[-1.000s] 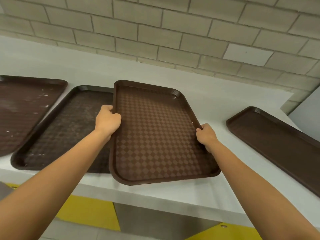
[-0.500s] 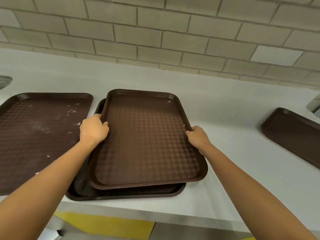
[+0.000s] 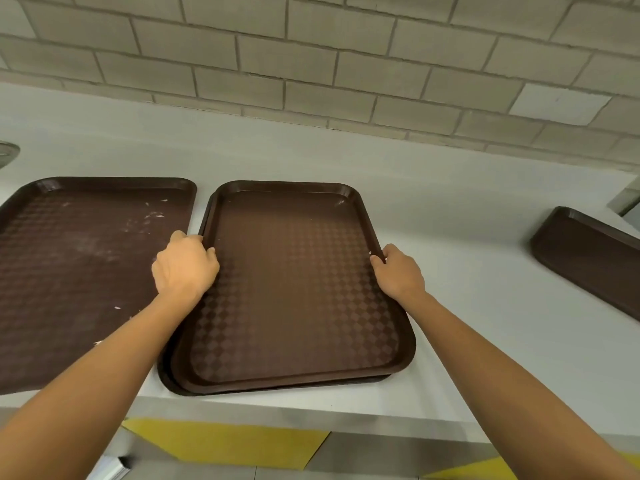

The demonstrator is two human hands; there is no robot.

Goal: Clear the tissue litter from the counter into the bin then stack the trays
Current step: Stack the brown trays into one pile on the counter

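Both hands (image 3: 185,268) (image 3: 398,271) grip top tray (image 3: 294,289) edges — seemingly nested.

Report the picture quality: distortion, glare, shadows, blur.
Head view: wide-angle distortion bows the brick wall courses and the counter edge; light is soft and even, no glare, only a dull sheen on the top tray; the left hand and right hand are sharp, a faint shadow beside the left; the far right tray looks stretched at the frame edge.
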